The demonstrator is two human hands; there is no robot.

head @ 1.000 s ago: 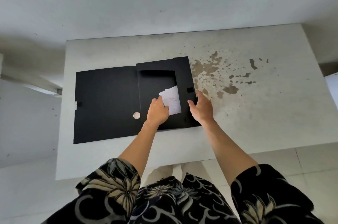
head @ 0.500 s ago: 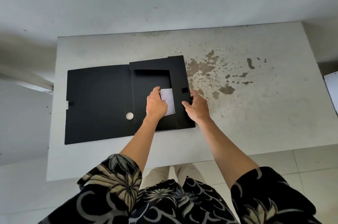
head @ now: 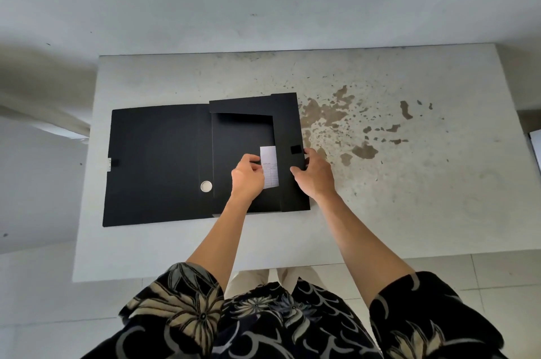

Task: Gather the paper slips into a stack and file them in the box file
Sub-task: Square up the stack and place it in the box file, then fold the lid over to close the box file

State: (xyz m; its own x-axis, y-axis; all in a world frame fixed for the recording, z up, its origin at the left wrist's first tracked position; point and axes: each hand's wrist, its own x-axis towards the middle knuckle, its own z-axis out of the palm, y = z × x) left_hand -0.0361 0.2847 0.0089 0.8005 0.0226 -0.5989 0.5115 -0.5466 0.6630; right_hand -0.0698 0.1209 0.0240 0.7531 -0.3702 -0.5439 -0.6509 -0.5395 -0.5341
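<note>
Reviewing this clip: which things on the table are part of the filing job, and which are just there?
Part of the job:
paper slips, held by the left hand
open black box file, its right side flap steadied by the right hand

Just there:
brown stains on the table
white object at the right frame edge

Short-sleeved shirt (head: 187,317) — black, beige floral print; forearms bare.

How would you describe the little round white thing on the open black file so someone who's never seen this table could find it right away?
Start at the open black box file lying on the pale, stained table. Look along the spine strip between its flat left cover and the tray on the right, down toward the near edge, just left of the left hand. The round white disc there is the only circular mark on the black board; the paper slips are rectangular.
</note>
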